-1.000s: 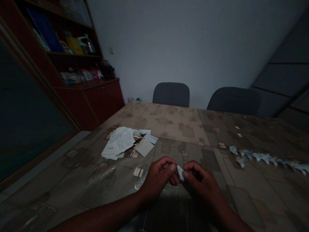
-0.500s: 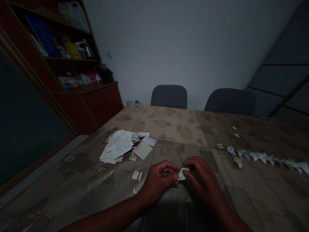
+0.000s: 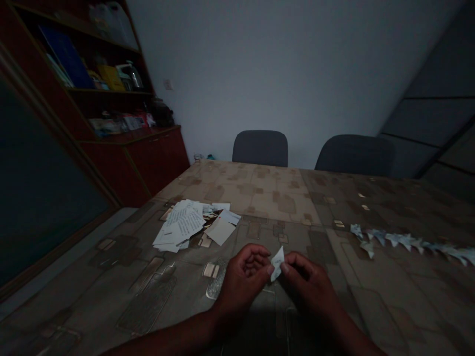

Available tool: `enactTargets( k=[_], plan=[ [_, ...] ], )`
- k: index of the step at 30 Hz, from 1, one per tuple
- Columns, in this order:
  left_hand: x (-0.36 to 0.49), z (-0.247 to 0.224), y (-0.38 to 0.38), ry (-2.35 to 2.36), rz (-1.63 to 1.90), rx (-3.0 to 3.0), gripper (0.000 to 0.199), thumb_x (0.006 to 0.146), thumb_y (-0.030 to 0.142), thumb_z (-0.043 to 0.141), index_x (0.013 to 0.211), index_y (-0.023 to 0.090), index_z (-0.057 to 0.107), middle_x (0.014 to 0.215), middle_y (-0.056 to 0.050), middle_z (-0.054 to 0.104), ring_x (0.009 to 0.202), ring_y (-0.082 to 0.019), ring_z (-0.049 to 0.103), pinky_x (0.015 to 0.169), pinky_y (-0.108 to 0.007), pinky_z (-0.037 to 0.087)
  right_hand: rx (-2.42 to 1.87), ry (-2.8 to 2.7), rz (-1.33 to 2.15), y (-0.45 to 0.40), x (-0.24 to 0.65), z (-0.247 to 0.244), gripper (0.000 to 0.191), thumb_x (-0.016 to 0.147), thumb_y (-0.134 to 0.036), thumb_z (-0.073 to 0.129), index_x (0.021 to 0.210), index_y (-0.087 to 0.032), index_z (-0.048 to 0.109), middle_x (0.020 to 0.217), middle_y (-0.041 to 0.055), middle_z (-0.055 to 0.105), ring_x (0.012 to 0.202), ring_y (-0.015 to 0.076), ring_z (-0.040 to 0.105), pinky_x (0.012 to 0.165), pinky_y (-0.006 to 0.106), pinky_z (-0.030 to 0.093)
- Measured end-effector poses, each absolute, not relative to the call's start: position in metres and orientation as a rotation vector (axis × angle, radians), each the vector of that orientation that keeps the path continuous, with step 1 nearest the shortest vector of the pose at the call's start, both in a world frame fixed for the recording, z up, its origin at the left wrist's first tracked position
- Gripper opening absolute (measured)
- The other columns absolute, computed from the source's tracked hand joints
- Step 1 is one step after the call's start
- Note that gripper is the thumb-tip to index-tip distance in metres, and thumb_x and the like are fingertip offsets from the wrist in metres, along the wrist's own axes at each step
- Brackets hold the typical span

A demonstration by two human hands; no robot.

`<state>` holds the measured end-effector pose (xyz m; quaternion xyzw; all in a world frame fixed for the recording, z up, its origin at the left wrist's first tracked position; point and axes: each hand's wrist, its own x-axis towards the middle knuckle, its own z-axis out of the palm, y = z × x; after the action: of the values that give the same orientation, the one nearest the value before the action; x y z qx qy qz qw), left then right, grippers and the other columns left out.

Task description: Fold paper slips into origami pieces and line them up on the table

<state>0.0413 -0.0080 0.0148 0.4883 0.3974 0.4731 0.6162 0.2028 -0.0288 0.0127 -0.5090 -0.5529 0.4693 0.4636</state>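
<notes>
A small folded piece of white paper [image 3: 277,263], with faint marks on it and a pointed top, is held just above the table at the front. My left hand [image 3: 248,274] pinches its left edge between thumb and fingers. From the other side, my right hand [image 3: 306,282] grips the right edge with thumb and curled index finger. To the right lies a row of small folded paper pieces [image 3: 403,241] with pointed tips, whitish and partly bluish. A loose pile of printed paper sheets [image 3: 181,225] is on the left, beyond my left hand.
The patterned tablecloth [image 3: 260,188] covers a large table. Two grey chairs [image 3: 260,147] stand at its far side against the wall. A dark red cabinet [image 3: 156,153] with shelves, a kettle [image 3: 134,75] and boxes is at the left.
The folded paper has been turned more upright, so its point now faces up. My right hand's fingers have curled in and lowered; my left hand has shifted slightly.
</notes>
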Motion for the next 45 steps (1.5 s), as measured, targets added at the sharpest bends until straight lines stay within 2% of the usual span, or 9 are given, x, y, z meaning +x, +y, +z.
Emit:
enactTargets(
  k=[9, 16, 20, 25, 28, 33, 39, 45],
  plan=[
    [0.040, 0.013, -0.008, 0.877, 1.061, 1.234, 0.014, 0.075, 0.018, 0.067, 0.088, 0.016, 0.066, 0.072, 0.000, 0.059, 0.065, -0.012, 0.054, 0.060, -0.021, 0.043, -1.287, -1.374, 1.125, -0.031, 0.199, 0.017, 0.034, 0.083, -0.049, 0.056, 0.070, -0.017, 0.061, 0.064, 0.0004, 0.057, 0.061, 0.0161, 0.052, 0.058, 0.027, 0.040],
    [0.042, 0.012, -0.009, 0.894, 1.051, 1.147, 0.015, 0.072, 0.021, 0.071, 0.085, 0.014, 0.066, 0.070, 0.000, 0.060, 0.062, -0.011, 0.055, 0.058, -0.021, 0.044, -1.354, -1.499, 0.933, -0.033, 0.198, 0.016, 0.029, 0.086, -0.043, 0.054, 0.070, -0.019, 0.059, 0.065, 0.0007, 0.057, 0.063, 0.0165, 0.052, 0.058, 0.026, 0.041],
    [0.042, 0.015, -0.007, 0.889, 1.053, 1.104, 0.017, 0.069, 0.021, 0.073, 0.084, 0.014, 0.067, 0.070, -0.001, 0.063, 0.064, -0.013, 0.058, 0.061, -0.022, 0.047, -1.384, -1.521, 0.872, -0.036, 0.198, 0.019, 0.026, 0.089, -0.041, 0.049, 0.079, -0.019, 0.060, 0.068, 0.0014, 0.061, 0.063, 0.0166, 0.055, 0.056, 0.026, 0.042],
    [0.043, 0.014, -0.006, 0.920, 1.074, 1.031, 0.016, 0.069, 0.022, 0.074, 0.079, 0.014, 0.065, 0.065, -0.001, 0.064, 0.061, -0.013, 0.060, 0.059, -0.022, 0.047, -1.470, -1.619, 0.550, -0.041, 0.195, 0.017, 0.018, 0.081, -0.034, 0.059, 0.093, -0.020, 0.059, 0.073, 0.0026, 0.065, 0.065, 0.0190, 0.060, 0.059, 0.029, 0.046],
    [0.043, 0.015, -0.007, 0.939, 1.085, 0.993, 0.017, 0.068, 0.024, 0.075, 0.076, 0.013, 0.064, 0.062, 0.000, 0.063, 0.056, -0.011, 0.058, 0.055, -0.021, 0.045, -1.494, -1.727, 0.344, -0.042, 0.194, 0.013, 0.019, 0.079, -0.031, 0.064, 0.094, -0.021, 0.059, 0.078, 0.0037, 0.065, 0.068, 0.0200, 0.061, 0.061, 0.031, 0.046],
    [0.045, 0.017, -0.009, 0.946, 1.031, 0.995, 0.022, 0.068, 0.029, 0.076, 0.069, 0.013, 0.061, 0.056, -0.001, 0.063, 0.052, -0.011, 0.057, 0.053, -0.021, 0.044, -1.435, -1.864, 0.120, -0.042, 0.195, 0.013, 0.013, 0.079, -0.021, 0.059, 0.092, -0.022, 0.057, 0.079, 0.0044, 0.065, 0.071, 0.0214, 0.061, 0.063, 0.033, 0.045],
    [0.043, 0.018, -0.009, 0.950, 0.973, 0.985, 0.029, 0.065, 0.036, 0.079, 0.071, 0.013, 0.062, 0.058, -0.004, 0.066, 0.054, -0.013, 0.060, 0.056, -0.023, 0.046, -1.464, -1.871, 0.093, -0.041, 0.196, 0.010, 0.011, 0.082, -0.018, 0.055, 0.092, -0.021, 0.056, 0.078, 0.0046, 0.063, 0.071, 0.0213, 0.060, 0.063, 0.033, 0.043],
    [0.043, 0.020, -0.010, 0.948, 0.984, 0.975, 0.029, 0.064, 0.036, 0.079, 0.068, 0.013, 0.062, 0.057, -0.004, 0.066, 0.053, -0.012, 0.058, 0.054, -0.022, 0.044, -1.448, -1.923, 0.011, -0.042, 0.197, 0.011, 0.011, 0.083, -0.020, 0.056, 0.094, -0.020, 0.055, 0.080, 0.0055, 0.064, 0.072, 0.0221, 0.060, 0.066, 0.035, 0.043]
  ],
)
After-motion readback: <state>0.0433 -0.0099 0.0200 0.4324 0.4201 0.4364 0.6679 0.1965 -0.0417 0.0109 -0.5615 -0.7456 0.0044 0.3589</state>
